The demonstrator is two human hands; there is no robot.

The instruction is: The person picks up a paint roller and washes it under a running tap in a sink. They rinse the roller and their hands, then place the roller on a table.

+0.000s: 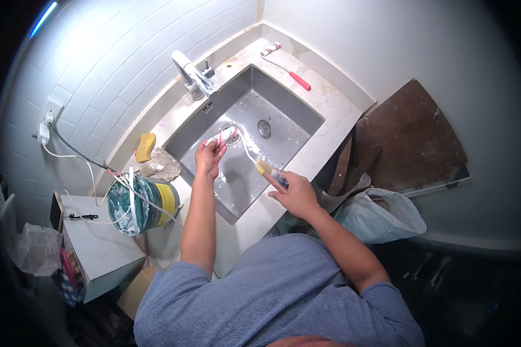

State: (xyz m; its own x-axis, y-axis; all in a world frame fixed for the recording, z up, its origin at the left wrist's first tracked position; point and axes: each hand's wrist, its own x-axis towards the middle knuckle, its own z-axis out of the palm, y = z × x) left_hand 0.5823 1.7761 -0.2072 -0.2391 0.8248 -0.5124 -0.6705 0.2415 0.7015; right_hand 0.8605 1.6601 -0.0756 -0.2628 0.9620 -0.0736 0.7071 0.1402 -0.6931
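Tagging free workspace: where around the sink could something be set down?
Bare counter shows between the sink and the counter's right edge, below the red-handled roller, and on the front strip left of the right hand. Crowded: the left end, around sponge, crumpled wad and bucket.

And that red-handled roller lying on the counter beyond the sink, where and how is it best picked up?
Probably by the middle of its red handle, the right hand, once free, coming from above on the near side. The handle is thicker than the thin rod, lies along the counter and points toward the near right, while the roller head lies farther off.
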